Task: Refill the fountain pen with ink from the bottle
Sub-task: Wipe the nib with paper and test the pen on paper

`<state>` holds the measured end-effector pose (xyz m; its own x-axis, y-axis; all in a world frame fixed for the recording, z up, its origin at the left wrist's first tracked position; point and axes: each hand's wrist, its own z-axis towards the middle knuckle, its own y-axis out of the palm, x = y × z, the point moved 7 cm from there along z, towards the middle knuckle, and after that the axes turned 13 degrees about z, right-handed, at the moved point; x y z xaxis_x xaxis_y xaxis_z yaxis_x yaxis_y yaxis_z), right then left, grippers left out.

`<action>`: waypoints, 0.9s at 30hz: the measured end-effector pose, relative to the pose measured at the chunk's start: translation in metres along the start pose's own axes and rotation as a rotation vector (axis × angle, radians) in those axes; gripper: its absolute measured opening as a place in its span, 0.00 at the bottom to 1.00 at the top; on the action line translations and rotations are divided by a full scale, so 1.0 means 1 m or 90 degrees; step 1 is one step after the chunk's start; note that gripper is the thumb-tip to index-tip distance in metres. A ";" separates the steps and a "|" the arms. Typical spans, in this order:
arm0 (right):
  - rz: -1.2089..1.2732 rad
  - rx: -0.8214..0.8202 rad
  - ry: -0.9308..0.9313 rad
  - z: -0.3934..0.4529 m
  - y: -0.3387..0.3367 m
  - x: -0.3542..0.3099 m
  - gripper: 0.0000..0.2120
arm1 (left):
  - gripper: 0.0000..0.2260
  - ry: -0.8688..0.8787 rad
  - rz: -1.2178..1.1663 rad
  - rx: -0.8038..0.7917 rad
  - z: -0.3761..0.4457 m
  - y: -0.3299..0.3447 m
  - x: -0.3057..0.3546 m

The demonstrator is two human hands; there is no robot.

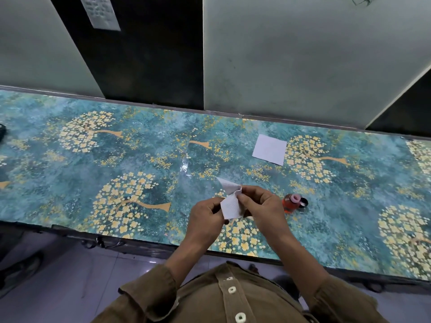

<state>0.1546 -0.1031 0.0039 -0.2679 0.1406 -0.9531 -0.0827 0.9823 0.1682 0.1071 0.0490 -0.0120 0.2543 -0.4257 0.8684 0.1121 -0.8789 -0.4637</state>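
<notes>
My left hand [205, 217] and my right hand [258, 203] are together above the table's near edge, both pinching a crumpled white tissue [231, 203]. The tissue folds over whatever lies between my fingers. Only a small dark bit shows under its lower edge, so I cannot tell whether that is the fountain pen. The ink bottle [290, 203], small with orange-red liquid, stands uncapped on the table just right of my right hand. Its black cap [303, 202] lies against its right side.
A flat white paper square [269, 149] lies on the teal flower-patterned table [116, 164] beyond my hands. A dark object [1, 132] pokes in at the far left edge. Grey partition panels rise behind the table. Cables hang under its front edge.
</notes>
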 end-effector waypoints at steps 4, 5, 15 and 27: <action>0.003 -0.032 0.019 0.012 0.000 -0.001 0.06 | 0.06 -0.038 -0.018 0.031 0.001 -0.005 -0.004; -0.003 -0.054 0.023 0.014 0.004 0.000 0.06 | 0.05 -0.047 -0.022 0.044 0.000 -0.007 -0.003; -0.045 -0.241 0.097 0.019 0.034 0.008 0.09 | 0.01 -0.110 0.020 0.129 -0.002 -0.018 -0.014; -0.218 -0.098 0.234 0.086 0.016 0.074 0.10 | 0.05 -0.175 -0.013 0.193 -0.015 -0.038 -0.033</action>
<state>0.2157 -0.0662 -0.0852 -0.5174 -0.2655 -0.8135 -0.3575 0.9308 -0.0764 0.0804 0.0936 -0.0206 0.4914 -0.2995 0.8178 0.3869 -0.7662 -0.5131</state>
